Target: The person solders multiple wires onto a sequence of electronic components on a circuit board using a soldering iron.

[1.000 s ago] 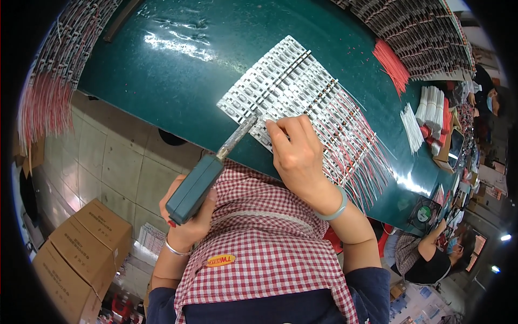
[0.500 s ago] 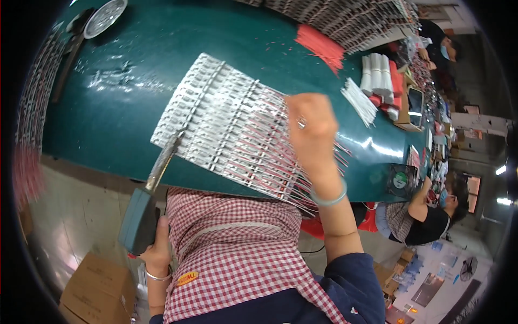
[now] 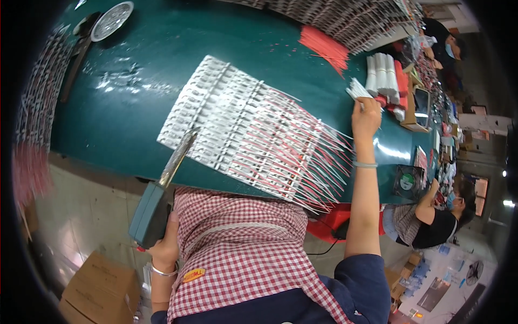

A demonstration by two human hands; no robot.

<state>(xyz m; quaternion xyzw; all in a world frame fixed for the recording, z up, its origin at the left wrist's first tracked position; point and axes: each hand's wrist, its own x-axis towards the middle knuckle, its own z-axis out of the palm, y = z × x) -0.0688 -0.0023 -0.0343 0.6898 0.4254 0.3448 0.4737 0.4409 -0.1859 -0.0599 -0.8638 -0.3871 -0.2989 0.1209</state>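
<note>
My left hand [image 3: 166, 240] is closed round the handle of a dark teal soldering gun [image 3: 148, 213]. Its long metal tip slants up and touches or overlaps the lower left part of a white panel of small repeated parts [image 3: 202, 102]. Red and white wires [image 3: 329, 167] run across that panel's right half and stick out past its right edge. At the right of the green table [image 3: 178, 32], my right hand [image 3: 367, 119] pinches at a small pile of loose white wires [image 3: 356, 89]; the fingertips are partly hidden.
Red wires [image 3: 326, 48] lie at the back, before stacked wired panels [image 3: 334, 19]. Bundled white wires [image 3: 382, 75], a phone in a box [image 3: 421, 105] and a fan [image 3: 407, 181] stand right. A metal bowl [image 3: 112, 21] sits far left. A co-worker [image 3: 431, 216] sits at the right.
My right hand has moved from the panel's wired edge up and right to the loose white wires. The soldering gun stays in my left hand at the panel; the whole view has shifted slightly.
</note>
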